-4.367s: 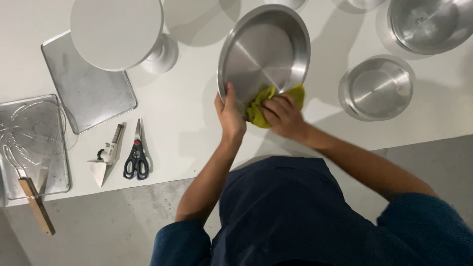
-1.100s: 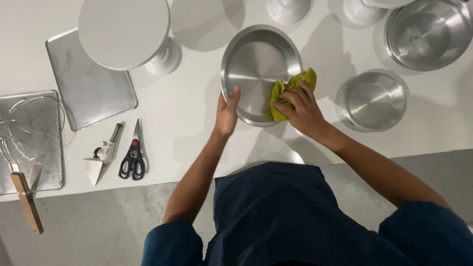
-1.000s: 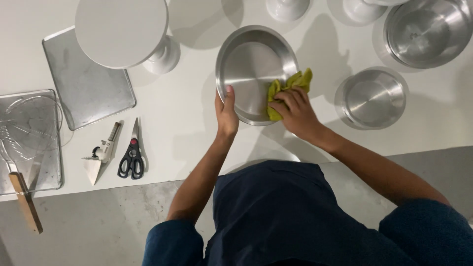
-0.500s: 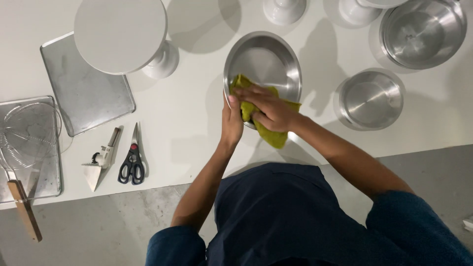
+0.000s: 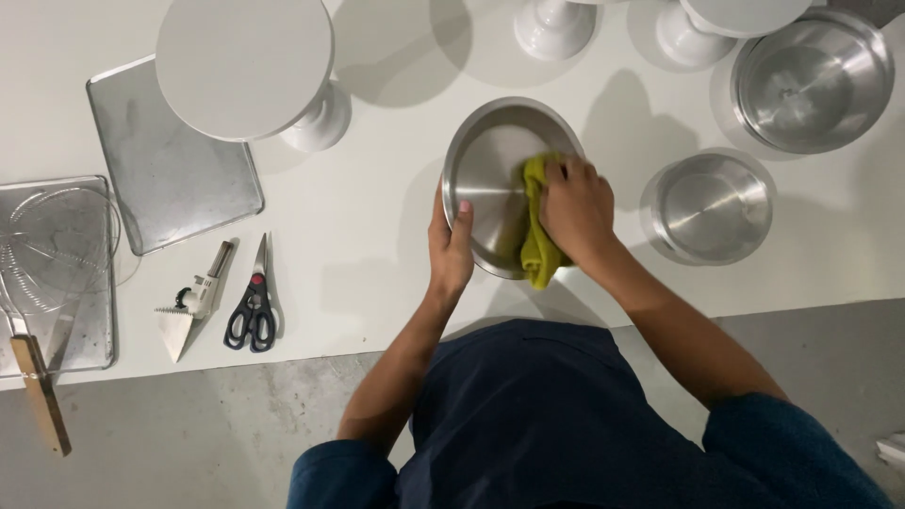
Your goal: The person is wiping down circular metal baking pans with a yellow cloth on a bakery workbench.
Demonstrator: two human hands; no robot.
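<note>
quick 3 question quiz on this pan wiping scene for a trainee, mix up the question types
1. True or false: the left hand grips the rim of the round metal pan.
2. What does the right hand press inside the pan?
A. a white sponge
B. a yellow-green cloth
C. a wooden spoon
3. Fill in: the scissors on the white counter have ____ handles.

Key:
1. True
2. B
3. Black
</note>
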